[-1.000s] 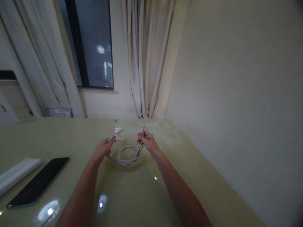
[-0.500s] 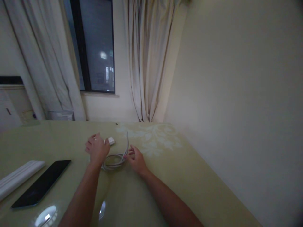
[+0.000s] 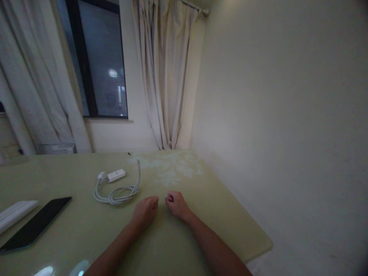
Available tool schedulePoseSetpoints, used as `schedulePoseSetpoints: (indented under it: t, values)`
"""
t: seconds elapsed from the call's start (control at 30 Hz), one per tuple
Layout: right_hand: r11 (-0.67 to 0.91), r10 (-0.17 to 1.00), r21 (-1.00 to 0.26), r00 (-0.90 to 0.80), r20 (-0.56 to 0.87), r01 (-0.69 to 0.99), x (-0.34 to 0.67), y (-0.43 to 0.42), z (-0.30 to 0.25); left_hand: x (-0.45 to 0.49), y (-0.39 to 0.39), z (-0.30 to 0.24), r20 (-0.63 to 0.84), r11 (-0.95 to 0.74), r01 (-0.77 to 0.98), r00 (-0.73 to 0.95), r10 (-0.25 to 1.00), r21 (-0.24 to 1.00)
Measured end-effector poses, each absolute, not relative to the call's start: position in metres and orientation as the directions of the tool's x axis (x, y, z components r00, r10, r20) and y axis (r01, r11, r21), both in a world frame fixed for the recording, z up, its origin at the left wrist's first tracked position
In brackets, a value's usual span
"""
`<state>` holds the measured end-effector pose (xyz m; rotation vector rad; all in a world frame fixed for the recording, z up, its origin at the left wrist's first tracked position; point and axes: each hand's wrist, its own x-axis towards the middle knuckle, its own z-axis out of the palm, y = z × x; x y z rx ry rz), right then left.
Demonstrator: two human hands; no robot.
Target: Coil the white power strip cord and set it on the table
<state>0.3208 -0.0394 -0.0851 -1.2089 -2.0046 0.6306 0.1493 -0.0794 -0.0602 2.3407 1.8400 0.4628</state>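
My left hand [image 3: 146,211] is curled into a fist on the table, just to the right of and nearer than a coiled grey-white cable [image 3: 122,199]. Facing it across a small gap, my right hand [image 3: 177,205] is also a closed fist, and nothing shows in either one. The cable lies in loose loops, one stretch running off toward the back. By its far side rests a small white block with dark marks, like a power strip [image 3: 116,175]. A white plug-like end [image 3: 102,176] sits left of that block. Neither hand touches the cable.
A flat black tablet-like slab [image 3: 36,224] and a long white object [image 3: 17,214] lie on the left of the glossy green table [image 3: 71,237]. A tiny dark piece [image 3: 129,153] is at the far edge. A wall [image 3: 273,134] stands along the right.
My left hand has let go of the white block and moved right and nearer. My right hand has drawn away from the cable. Both hands have closed into fists. The view has turned right.
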Motion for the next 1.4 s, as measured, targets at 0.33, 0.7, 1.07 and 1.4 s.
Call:
schedulePoseSetpoints:
  t: [0.33, 0.7, 1.07, 1.4]
  values:
    - [0.45, 0.891, -0.654, -0.36, 0.278, 0.609, 0.318, -0.049, -0.085, 0.142, -0.081, -0.069, 0.035, -0.117, 0.983, 0.113, 0.993, 0.143]
    - [0.368, 0.93, -0.669, -0.268, 0.253, 0.646, 0.322, -0.051, -0.076, 0.116, -0.077, -0.063, 0.105, -0.06, 0.99, 0.046, 0.993, 0.131]
    - [0.289, 0.957, -0.461, -0.272, 0.105, 0.839, 0.307, -0.045, -0.064, 0.049, -0.069, -0.066, 0.249, 0.175, 0.972, -0.21, 0.945, 0.158]
    - [0.158, 0.947, -0.923, -0.317, 0.042, 0.35, 0.274, -0.037, -0.063, 0.116, -0.083, -0.055, 0.433, -0.073, 0.909, -0.123, 0.893, 0.41]
